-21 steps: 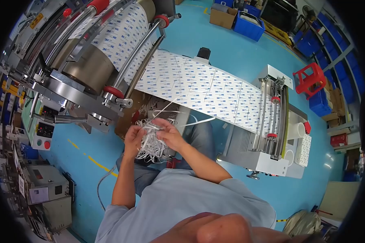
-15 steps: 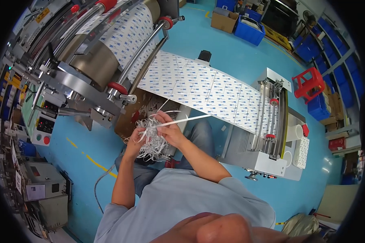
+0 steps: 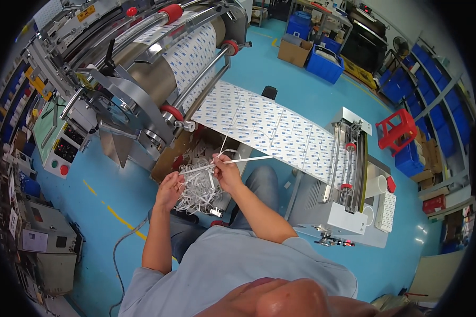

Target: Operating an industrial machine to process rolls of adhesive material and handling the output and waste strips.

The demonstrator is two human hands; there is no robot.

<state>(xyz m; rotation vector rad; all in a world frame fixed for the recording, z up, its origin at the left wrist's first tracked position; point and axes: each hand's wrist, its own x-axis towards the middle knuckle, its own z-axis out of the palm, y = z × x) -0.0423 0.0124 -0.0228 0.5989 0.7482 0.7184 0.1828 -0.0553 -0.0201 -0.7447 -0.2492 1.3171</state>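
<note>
A tangled pile of thin white strips (image 3: 200, 191) lies just beyond my lap, between my hands. My right hand (image 3: 227, 174) is closed on white strips at the pile's right side. From there one narrow strip (image 3: 255, 158) runs right to the near edge of a broad white sheet with blue print (image 3: 280, 129), and another rises to the sheet farther left. My left hand (image 3: 169, 191) is at the pile's left side, fingers closed at the end of a short strip length stretched toward my right hand. Its fingertips are partly hidden.
A large roller machine (image 3: 143, 79) stands at the left, with a control box (image 3: 63, 150) beside it. The sheet spans from it to a smaller roller unit (image 3: 349, 174) on the right. A cardboard box (image 3: 169, 153) sits under the sheet. A red stool (image 3: 395, 129) stands farther right.
My hands have moved apart, the left leftward and down, the right slightly right, with a strip length now stretched between them. The pile lies more exposed below. The head view has shifted.
</note>
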